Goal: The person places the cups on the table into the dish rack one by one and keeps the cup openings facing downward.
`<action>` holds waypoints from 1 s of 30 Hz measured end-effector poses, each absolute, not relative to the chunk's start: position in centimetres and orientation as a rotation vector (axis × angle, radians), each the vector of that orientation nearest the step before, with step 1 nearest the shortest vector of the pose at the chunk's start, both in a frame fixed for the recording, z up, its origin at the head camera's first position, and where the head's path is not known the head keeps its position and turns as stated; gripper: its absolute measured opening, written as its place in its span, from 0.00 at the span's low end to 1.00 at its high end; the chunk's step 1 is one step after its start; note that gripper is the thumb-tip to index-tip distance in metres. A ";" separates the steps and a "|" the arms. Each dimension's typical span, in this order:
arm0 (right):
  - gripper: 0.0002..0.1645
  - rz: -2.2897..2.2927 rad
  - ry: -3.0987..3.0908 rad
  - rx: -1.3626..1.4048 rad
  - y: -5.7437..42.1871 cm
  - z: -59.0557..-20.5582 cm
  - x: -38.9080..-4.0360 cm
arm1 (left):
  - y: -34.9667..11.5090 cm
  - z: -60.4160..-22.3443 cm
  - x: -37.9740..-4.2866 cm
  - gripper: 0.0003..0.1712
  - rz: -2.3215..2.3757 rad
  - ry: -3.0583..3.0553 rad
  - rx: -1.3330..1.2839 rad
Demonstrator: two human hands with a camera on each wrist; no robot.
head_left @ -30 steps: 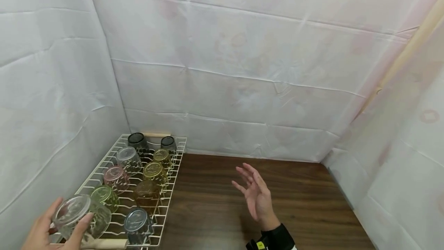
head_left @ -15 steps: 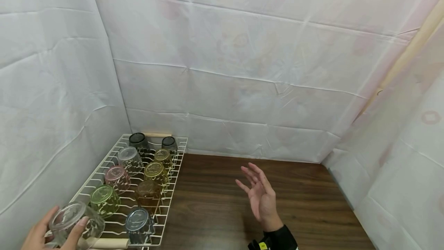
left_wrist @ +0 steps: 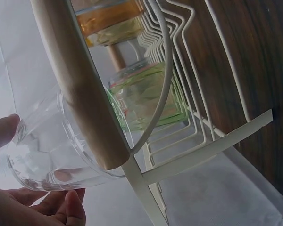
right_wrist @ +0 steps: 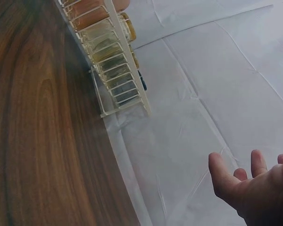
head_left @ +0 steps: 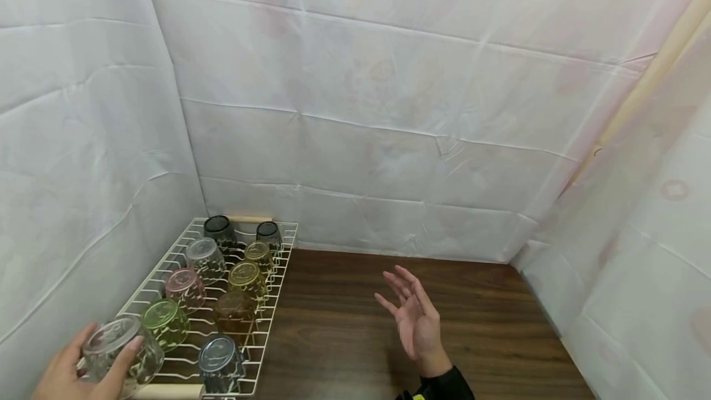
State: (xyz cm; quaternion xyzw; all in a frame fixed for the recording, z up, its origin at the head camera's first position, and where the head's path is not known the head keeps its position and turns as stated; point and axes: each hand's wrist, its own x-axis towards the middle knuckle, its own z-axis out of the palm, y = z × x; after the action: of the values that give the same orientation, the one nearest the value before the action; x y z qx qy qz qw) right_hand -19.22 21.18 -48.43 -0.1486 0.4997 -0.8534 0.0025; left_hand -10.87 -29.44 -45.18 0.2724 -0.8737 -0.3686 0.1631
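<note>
My left hand [head_left: 69, 369] grips a clear glass [head_left: 124, 350], bottom up, at the near left corner of a white wire drying rack [head_left: 276, 308]. Thumb and fingers lie on opposite sides of its base end. In the left wrist view the mouth of this clear glass [left_wrist: 47, 150] lies behind the rack's wooden handle [left_wrist: 80, 84], close to a green glass [left_wrist: 148, 99]. Above the wooden tabletop, right of the rack, my right hand [head_left: 418, 326] is held up with loosely spread fingers and nothing in it.
Upside-down glasses fill two rows of the rack, among them a pink glass [head_left: 185, 289], a brown glass [head_left: 234, 315] and a blue-grey glass [head_left: 219, 360] at the near right. White sheeting [head_left: 355, 159] walls in the dark wooden table [head_left: 333, 320] at back and sides.
My left hand has brought the clear glass slightly down and toward me, away from the green glass. My right hand has shifted a little to the right, still loosely spread.
</note>
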 end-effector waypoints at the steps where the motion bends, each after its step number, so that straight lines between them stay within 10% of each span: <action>1: 0.38 -2.669 1.571 -0.472 21.2 -48.5 -19.1 | -29.6 -45.2 -10.9 0.57 -1.021 -2.492 0.756; 30: 0.33 -2.608 1.946 -0.440 22.1 -49.3 -19.5 | -29.9 -45.9 -12.3 0.59 -0.832 -2.565 0.612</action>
State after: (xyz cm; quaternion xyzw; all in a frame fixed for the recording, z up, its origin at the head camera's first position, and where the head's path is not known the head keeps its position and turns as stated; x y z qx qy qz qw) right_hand -19.49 22.06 -49.33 -0.1337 0.5911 -0.7923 -0.0711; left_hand -12.31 -29.89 -45.94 0.2173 -0.9112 -0.2955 0.1874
